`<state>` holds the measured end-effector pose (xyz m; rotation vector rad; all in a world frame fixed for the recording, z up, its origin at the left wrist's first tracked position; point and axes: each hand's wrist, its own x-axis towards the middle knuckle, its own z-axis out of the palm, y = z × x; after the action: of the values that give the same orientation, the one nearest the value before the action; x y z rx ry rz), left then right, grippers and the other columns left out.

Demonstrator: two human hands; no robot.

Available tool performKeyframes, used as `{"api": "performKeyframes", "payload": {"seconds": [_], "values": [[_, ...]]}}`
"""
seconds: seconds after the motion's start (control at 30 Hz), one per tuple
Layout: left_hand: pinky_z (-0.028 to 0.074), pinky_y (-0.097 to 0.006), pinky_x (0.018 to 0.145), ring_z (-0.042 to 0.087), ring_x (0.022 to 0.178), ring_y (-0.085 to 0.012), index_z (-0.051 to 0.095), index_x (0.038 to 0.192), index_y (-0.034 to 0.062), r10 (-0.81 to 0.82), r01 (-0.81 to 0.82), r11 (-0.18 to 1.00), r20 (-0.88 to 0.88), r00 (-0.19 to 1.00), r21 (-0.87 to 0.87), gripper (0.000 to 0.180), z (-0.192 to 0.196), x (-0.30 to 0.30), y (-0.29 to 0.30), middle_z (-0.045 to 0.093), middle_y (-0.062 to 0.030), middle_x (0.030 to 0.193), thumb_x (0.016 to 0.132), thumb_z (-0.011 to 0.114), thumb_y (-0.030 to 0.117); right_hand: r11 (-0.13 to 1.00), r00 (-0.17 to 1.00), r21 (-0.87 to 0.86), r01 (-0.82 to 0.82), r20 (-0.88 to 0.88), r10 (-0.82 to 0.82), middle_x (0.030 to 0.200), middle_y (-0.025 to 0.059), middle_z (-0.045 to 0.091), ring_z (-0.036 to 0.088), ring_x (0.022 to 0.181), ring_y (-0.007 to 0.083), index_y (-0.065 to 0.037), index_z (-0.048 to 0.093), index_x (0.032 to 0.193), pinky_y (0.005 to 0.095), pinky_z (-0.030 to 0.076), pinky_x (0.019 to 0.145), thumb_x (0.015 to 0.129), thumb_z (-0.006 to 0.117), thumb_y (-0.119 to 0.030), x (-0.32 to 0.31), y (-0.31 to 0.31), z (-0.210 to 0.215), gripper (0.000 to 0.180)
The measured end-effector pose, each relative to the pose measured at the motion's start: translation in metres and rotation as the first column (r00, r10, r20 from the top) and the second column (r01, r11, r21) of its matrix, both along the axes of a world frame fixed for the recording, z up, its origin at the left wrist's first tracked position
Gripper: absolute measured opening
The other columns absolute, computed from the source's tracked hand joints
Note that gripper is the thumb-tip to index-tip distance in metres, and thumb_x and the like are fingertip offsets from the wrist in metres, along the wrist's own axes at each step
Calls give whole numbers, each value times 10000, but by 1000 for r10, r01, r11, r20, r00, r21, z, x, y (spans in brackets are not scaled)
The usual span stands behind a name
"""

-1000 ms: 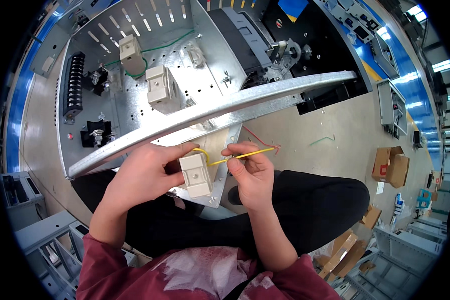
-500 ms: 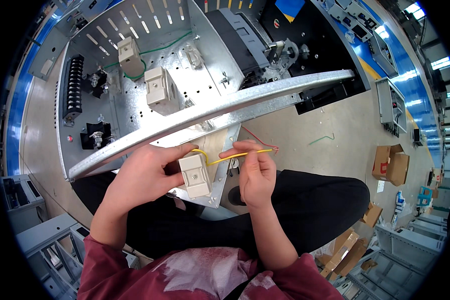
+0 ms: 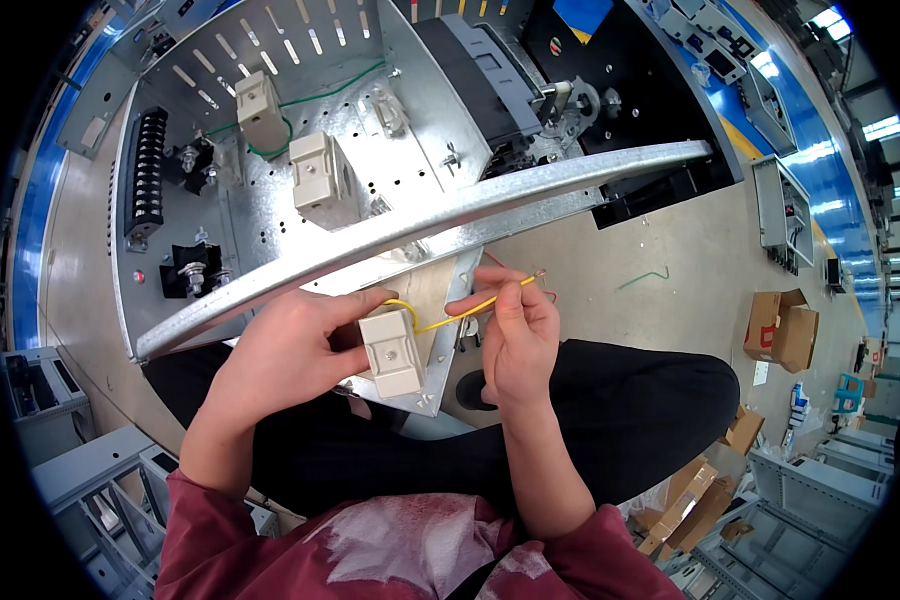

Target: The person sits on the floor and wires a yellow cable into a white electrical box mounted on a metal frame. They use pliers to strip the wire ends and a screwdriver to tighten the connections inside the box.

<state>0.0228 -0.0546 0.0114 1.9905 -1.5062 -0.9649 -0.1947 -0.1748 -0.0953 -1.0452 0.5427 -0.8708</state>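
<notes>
My left hand [image 3: 288, 345] grips a small beige plastic block [image 3: 392, 352] at the near edge of an open grey metal cabinet [image 3: 410, 120]. A yellow wire [image 3: 448, 318] loops out from the top of the block. My right hand [image 3: 517, 335] pinches that wire between thumb and fingers, and the wire's bare end sticks out past the fingertips to the upper right. Both hands sit just below the cabinet's curved metal rim [image 3: 440, 222].
Inside the cabinet are two more beige blocks [image 3: 315, 175], green wiring [image 3: 310, 100], a black terminal strip [image 3: 145, 170] and a black breaker unit [image 3: 480, 70]. A green wire piece [image 3: 645, 278] lies on the floor. Cardboard boxes [image 3: 782, 328] stand at right. My black-trousered legs are below.
My right hand has slid slightly left along the yellow wire, toward the block. The left hand and the beige block have held their place.
</notes>
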Motion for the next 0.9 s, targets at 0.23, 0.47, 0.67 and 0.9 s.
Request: {"api": "performKeyframes", "payload": {"seconds": [0.23,0.47,0.67,0.9], "values": [[565,-306,617,712,598,-165,786,1363,75,1,-1,1000,1,1000,10,511,2,0,0,748,-121,759,853,812,74,996,991,68,53,-128,-44,1059,192,811,668,1135,172,63,562,1450,369,447,1104,1228,405,-294,0,6,19,449],[598,-289,686,742,694,-119,773,1389,65,23,-21,999,-44,999,48,513,3,-1,1,798,-117,874,876,803,48,983,980,160,88,-193,-57,1103,172,801,714,1078,165,32,572,1441,321,521,1018,1181,570,-231,-4,10,40,370],[602,-283,700,743,719,-107,768,1392,49,25,-19,997,-75,997,77,517,6,-1,-2,803,-101,892,877,795,23,978,978,182,105,-196,-69,1107,142,802,736,1048,157,10,630,1370,306,551,980,1127,670,-112,-2,12,42,275],[601,-283,696,749,720,-109,765,1395,39,28,-24,998,-69,997,58,521,5,-1,0,798,-111,878,875,781,10,976,971,182,118,-226,-75,1085,145,840,684,983,95,46,709,1258,270,491,931,1203,532,-301,-9,2,42,393]]}}
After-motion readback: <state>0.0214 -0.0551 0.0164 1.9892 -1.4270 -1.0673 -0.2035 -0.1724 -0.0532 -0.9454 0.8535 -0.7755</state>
